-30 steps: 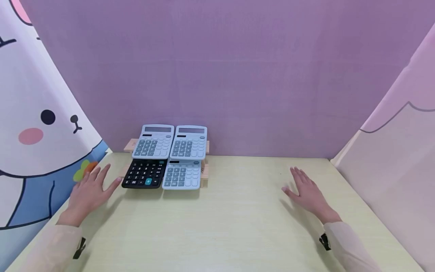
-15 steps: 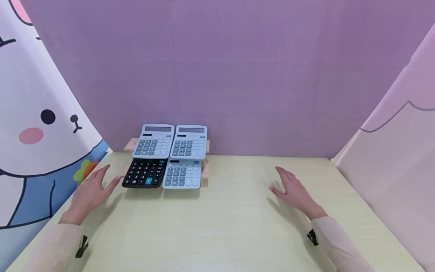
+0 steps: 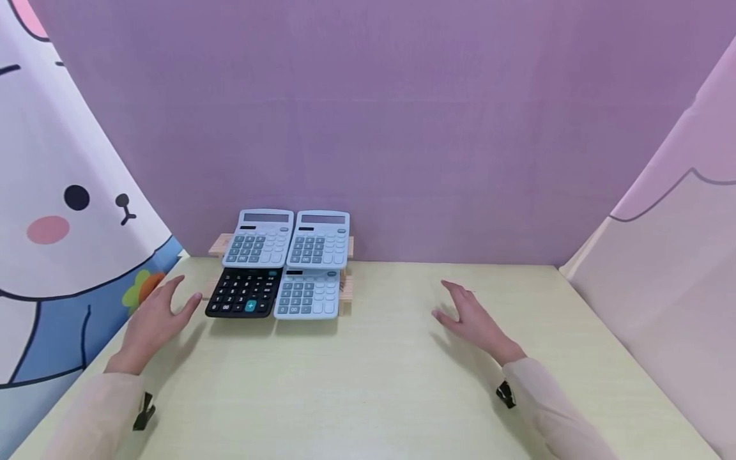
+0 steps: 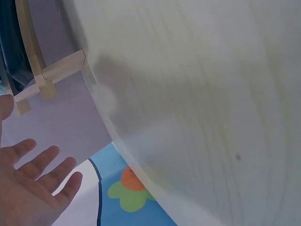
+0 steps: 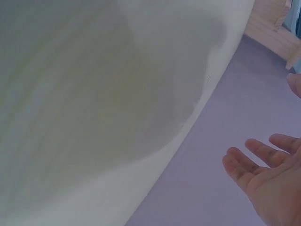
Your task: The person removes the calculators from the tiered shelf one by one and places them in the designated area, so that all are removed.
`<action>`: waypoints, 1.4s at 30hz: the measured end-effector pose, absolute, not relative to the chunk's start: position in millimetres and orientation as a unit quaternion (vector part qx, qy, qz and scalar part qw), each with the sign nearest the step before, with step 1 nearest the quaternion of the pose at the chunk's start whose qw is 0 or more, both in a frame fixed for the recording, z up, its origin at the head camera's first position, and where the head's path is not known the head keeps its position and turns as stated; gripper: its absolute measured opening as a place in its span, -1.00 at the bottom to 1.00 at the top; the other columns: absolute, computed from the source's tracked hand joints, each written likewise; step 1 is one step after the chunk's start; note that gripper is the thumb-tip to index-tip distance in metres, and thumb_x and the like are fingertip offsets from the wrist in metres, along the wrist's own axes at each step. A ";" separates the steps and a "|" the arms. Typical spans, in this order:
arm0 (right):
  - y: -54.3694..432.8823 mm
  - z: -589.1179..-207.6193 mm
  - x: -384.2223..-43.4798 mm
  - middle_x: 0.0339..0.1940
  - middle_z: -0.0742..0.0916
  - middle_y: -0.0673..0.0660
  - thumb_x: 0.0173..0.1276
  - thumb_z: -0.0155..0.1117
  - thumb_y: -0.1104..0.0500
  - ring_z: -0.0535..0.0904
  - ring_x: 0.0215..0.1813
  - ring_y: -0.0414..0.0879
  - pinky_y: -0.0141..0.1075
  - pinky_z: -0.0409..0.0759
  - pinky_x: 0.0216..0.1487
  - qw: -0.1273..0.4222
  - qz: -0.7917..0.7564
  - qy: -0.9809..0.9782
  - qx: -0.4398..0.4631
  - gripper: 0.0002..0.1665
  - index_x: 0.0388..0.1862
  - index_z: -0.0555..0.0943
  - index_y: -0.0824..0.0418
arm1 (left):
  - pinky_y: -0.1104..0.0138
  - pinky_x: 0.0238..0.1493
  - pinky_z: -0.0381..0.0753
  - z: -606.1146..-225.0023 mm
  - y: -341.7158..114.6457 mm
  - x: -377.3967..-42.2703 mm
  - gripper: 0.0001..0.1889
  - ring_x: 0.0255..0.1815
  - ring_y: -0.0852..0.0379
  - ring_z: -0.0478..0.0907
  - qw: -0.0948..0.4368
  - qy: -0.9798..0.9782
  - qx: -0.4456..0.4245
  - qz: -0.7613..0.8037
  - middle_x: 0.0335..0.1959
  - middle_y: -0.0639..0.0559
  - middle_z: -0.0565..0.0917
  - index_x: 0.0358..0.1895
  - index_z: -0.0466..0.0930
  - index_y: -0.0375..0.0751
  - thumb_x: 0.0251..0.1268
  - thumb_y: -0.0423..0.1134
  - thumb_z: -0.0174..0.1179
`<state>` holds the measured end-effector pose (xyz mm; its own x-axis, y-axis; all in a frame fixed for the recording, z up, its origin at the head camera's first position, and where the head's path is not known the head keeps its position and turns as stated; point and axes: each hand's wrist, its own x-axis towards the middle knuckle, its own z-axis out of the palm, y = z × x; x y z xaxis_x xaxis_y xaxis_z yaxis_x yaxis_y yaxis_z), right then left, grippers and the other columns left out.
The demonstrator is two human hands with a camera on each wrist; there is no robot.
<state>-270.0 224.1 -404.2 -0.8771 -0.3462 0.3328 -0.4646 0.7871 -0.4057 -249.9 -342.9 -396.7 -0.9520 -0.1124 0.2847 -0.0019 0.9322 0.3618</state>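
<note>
A small wooden rack (image 3: 347,289) at the back left of the table bears several calculators in two rows. On the upper row lie a white calculator (image 3: 259,237) and, to its right, another white calculator (image 3: 319,239). Below them are a black calculator (image 3: 244,292) with one teal key and a third white calculator (image 3: 307,295); the upper row hides their top ends. My left hand (image 3: 151,327) hovers just left of the black calculator, thumb toward it, holding nothing. Well to the right of the rack, my right hand (image 3: 478,322) is over the table, fingers loosely extended and holding nothing.
The pale wood table (image 3: 368,383) meets a purple cloth backdrop (image 3: 402,128) along its far edge. A cartoon-printed cloth (image 3: 75,255) hangs at the left, and a pink and white cloth (image 3: 678,275) at the right. Each sleeve carries a black clip (image 3: 506,395).
My right hand has moved left across the table, toward the rack. My left hand has shifted only slightly, its fingers closer together in view. The calculators have stayed in place.
</note>
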 end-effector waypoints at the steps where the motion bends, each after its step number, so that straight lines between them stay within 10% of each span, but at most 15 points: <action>1: 221.4 -404.5 -271.0 0.33 0.35 0.30 0.30 0.14 -0.08 0.28 0.29 0.25 0.14 0.37 0.27 0.120 0.247 -0.936 0.218 -0.18 0.37 0.12 0.30 | -0.33 0.04 0.34 -397.0 -342.9 -250.3 -0.18 0.12 -0.48 0.24 0.155 -0.970 0.029 -0.184 0.19 -0.54 0.26 0.33 0.07 -0.41 0.29 0.25 -0.15; 42: 111.8 -390.5 -283.8 0.06 0.51 0.48 0.18 0.22 0.41 0.45 0.07 0.40 0.09 0.52 0.15 0.034 0.562 -0.795 0.227 -0.46 0.14 0.32 0.48 | -0.19 -0.05 0.53 -395.2 -336.4 -272.1 -0.48 0.05 -0.40 0.39 0.203 -0.926 -0.011 -0.317 0.07 -0.50 0.42 0.21 0.24 -0.48 0.28 -0.23 0.09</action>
